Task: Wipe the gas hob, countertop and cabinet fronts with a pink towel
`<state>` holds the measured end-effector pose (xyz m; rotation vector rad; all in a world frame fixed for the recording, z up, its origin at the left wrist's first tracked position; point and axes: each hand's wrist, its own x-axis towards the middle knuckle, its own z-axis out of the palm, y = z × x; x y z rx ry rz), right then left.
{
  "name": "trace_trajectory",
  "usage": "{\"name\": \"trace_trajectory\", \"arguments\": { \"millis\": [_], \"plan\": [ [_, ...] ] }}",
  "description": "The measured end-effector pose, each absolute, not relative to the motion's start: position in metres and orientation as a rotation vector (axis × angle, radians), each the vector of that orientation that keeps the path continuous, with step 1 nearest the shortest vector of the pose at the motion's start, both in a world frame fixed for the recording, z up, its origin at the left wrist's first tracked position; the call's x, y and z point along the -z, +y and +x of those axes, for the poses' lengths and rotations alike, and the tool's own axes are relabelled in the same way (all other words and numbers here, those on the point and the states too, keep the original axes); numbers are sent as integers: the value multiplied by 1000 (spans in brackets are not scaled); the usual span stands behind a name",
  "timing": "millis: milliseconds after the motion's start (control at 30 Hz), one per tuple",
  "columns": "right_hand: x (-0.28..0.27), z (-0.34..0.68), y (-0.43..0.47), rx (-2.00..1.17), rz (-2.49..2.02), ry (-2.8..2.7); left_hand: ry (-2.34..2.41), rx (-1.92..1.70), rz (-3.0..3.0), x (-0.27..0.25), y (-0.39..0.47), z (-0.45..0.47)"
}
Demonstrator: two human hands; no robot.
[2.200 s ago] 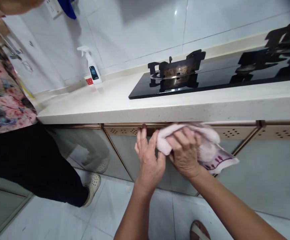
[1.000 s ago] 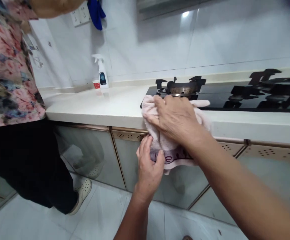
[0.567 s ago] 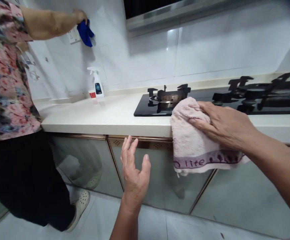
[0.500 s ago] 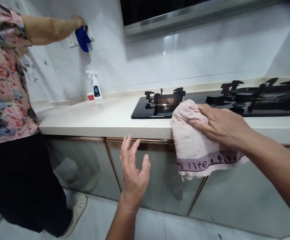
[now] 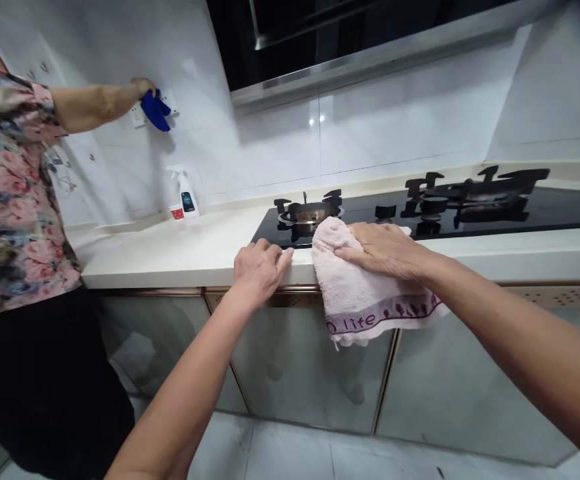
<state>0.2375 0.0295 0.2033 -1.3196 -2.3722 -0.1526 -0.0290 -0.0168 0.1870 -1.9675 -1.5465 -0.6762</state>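
towel (image 5: 343, 270) 1 | cloth (image 5: 156, 111) 1 | spray bottle (image 5: 189, 200) 1 | cup (image 5: 177, 212) 1 | hob (image 5: 567, 208) 1 | burners (image 5: 313, 213) 2

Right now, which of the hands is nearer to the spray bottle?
Left. The left hand is at the counter's front edge, right of the spray bottle; the right hand is farther right, on the pink towel.

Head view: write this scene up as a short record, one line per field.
Left hand: bare, holding no cloth, on the front edge of the glossy cream countertop
Right hand: gripping a pale pink terry towel with a purple lettered border
Towel position: hanging over the counter's front edge
Cooking surface: black glass hob, two burners in view
Left end of counter: white plastic spray bottle beside a small red-and-white container
Co-worker: person in a floral top, holding a blue cloth at white wall sockets
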Motion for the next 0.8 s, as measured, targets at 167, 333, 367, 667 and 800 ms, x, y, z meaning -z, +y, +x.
{"name": "trace_trajectory", "arguments": {
  "millis": [167,333,367,667,800],
  "plan": [
    [-200,236,25,330,-1353,-2340,-1764,886,-2011,-211,6,-33],
    [-204,191,19,399,-1291,-2394,-1827,1091,-2027,-215,19,-44],
    [-205,176,20,398,-1243,-2407,-1819,1089,-2019,-215,19,-45],
    [-215,144,25,319,-995,-2575,-1907,984,-2164,-224,15,-52],
    [-214,191,22,215,-1004,-2568,-1882,741,-2149,-227,21,-49]
  ]
}}
